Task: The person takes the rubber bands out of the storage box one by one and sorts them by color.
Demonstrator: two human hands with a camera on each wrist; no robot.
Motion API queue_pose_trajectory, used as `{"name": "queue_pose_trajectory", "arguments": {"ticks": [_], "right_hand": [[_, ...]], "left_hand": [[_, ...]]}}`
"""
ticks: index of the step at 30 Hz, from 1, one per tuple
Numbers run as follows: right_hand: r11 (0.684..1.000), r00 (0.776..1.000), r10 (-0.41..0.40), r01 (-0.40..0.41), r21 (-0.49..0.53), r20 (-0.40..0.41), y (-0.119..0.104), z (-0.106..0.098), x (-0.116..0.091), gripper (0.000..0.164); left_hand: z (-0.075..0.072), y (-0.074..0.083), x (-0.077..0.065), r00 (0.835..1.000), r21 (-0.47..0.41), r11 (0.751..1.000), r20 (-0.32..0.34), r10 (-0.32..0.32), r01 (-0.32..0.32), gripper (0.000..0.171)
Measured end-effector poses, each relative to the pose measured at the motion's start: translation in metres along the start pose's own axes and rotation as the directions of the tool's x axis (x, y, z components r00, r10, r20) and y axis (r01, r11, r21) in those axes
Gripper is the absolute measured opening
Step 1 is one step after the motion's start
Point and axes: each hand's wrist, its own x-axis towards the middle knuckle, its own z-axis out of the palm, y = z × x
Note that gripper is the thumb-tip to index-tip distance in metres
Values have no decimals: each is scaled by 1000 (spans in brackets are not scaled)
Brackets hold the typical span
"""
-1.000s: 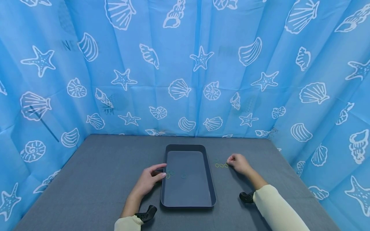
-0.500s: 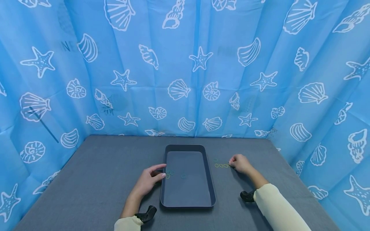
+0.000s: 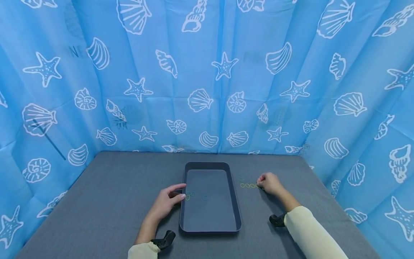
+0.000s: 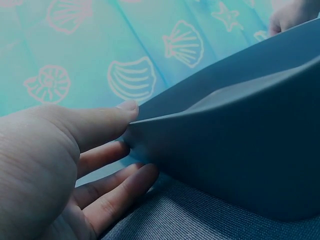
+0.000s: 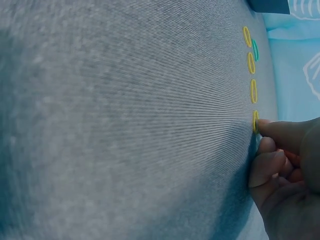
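My left hand (image 3: 164, 201) holds the left rim of a dark grey baking tray (image 3: 213, 216); in the left wrist view the thumb lies at the rim and other fingers touch the outer wall. My right hand (image 3: 269, 183), its fingers curled, is low over the cloth right of the tray. Its fingertips are at a thin yellow rubber band (image 5: 254, 121), at the near end of a row of yellow bands (image 5: 251, 91). A green band (image 5: 255, 50) lies beside the row. Inside the tray are green bands (image 3: 205, 198) and a yellow band (image 3: 188, 198) near the left wall.
Grey cloth (image 3: 129, 172) covers the table. A blue curtain with white shells (image 3: 207, 72) stands along the back and both sides. A black wrist mount (image 3: 165, 240) is on the left wrist, another black mount (image 3: 276, 220) on the right.
My right hand has shifted slightly right along the row and then nearly stopped, with another yellow band now at the row's right end. The left hand and tray stay put.
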Motion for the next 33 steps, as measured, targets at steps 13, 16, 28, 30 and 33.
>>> {"name": "queue_pose_trajectory", "arguments": {"ticks": [13, 16, 28, 30, 33], "right_hand": [[987, 994, 95, -88, 135, -47, 1, 5, 3, 3], [989, 993, 101, -95, 111, -53, -4, 4, 4, 3], [989, 988, 132, -127, 71, -75, -24, 1, 15, 4], [989, 987, 137, -132, 60, -90, -29, 1, 17, 4], [988, 982, 147, -140, 64, -122, -36, 2, 22, 6]], "left_hand": [[-1, -3, -1, 1000, 13, 1000, -5, 4, -4, 38], [0, -2, -1, 1000, 13, 1000, -7, 5, -5, 37], [1, 0, -1, 1000, 25, 1000, -8, 13, -13, 37], [1, 1, -2, 1000, 23, 1000, -9, 10, -10, 37], [1, 1, -2, 1000, 25, 1000, -9, 6, -6, 37]]}}
